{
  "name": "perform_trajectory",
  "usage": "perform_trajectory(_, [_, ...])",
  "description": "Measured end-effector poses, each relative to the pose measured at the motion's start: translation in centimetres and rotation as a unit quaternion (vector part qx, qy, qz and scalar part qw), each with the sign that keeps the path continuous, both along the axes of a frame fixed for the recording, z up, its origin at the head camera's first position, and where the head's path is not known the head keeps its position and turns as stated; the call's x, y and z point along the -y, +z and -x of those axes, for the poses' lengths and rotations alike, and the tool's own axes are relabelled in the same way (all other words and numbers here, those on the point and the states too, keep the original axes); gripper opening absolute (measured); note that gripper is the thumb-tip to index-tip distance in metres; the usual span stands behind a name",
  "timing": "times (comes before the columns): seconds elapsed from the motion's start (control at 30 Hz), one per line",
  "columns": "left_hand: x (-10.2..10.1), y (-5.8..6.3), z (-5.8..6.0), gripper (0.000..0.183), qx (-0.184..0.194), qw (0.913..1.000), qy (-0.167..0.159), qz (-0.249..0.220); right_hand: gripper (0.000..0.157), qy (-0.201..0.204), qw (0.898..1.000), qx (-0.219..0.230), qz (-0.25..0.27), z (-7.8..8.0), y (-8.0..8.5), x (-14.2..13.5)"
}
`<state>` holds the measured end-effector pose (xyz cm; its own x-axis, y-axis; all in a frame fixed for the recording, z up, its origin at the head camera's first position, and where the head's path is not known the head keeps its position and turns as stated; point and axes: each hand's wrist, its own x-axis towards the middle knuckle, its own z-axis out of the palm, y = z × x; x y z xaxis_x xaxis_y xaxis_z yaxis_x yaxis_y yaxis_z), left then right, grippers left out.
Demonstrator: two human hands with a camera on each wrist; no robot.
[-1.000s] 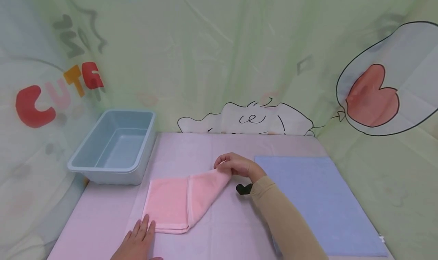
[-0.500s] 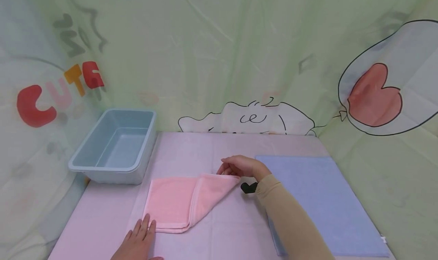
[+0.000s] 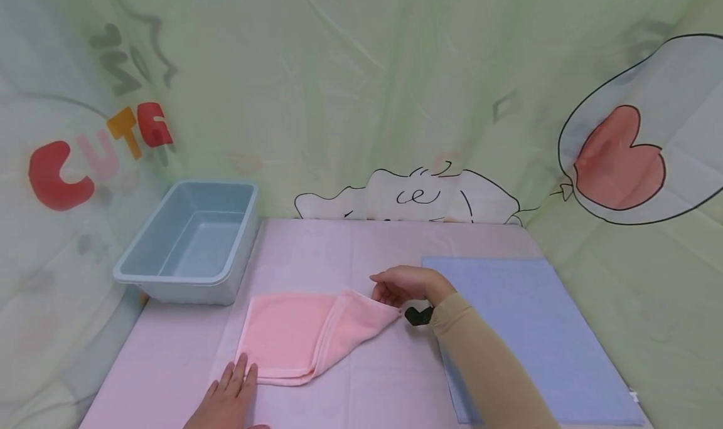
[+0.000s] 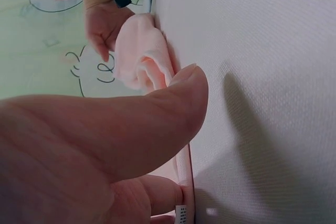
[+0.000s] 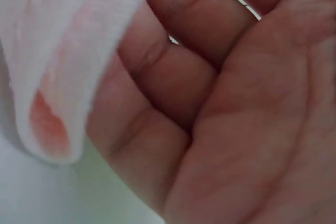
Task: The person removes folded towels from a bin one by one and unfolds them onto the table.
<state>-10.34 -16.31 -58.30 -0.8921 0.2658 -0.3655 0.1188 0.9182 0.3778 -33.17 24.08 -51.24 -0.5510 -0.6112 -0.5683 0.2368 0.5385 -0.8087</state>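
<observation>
A pink towel with pale edges lies folded on the table, its right part raised as a loose flap. My left hand rests with straight fingers at the towel's near left corner; in the left wrist view its thumb stands apart from the cloth. At the flap's far side is my right hand, fingers bent loosely behind the fabric and thumb held away. The right wrist view has the towel edge hanging in front of the fingertips of that hand, hiding them.
A light blue plastic basin stands at the back left. To the right lies a flat blue cloth, partly under my right sleeve. A black band shows at the right wrist. A printed curtain closes off the back and sides.
My right hand has gone from pinching the towel's far right corner to loose fingers behind the flap. It has moved right and nearer, and the flap has come with it. The left hand stays put.
</observation>
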Motion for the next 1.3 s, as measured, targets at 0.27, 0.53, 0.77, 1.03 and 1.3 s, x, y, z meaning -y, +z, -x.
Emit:
perform_trajectory(0.27, [-0.4,0.4,0.1,0.122,0.012,0.9998,0.0,0.014,0.053,0.004,1.0,-0.005,-0.006,-0.8,-0.1,-1.0])
perform_trajectory(0.53, [-0.5,0.5,0.1,0.121,0.012,0.9998,0.0,0.018,0.053,0.023,1.0,0.015,-0.009,-1.8,-0.2,-1.8])
perform_trajectory(0.77, [-0.6,0.5,0.0,0.121,0.009,0.9997,-0.002,0.024,0.057,0.056,0.998,0.02,0.003,-2.6,0.0,-2.1])
perform_trajectory(1.03, [-0.5,0.6,-0.1,0.122,0.002,0.9998,-0.003,0.017,0.062,0.071,0.997,0.031,-0.024,-3.3,-0.2,-2.1])
perform_trajectory(1.3, [-0.5,0.3,-0.2,0.122,-0.003,0.9998,-0.004,0.02,0.071,0.088,0.996,0.01,-0.017,-3.5,0.2,-2.3])
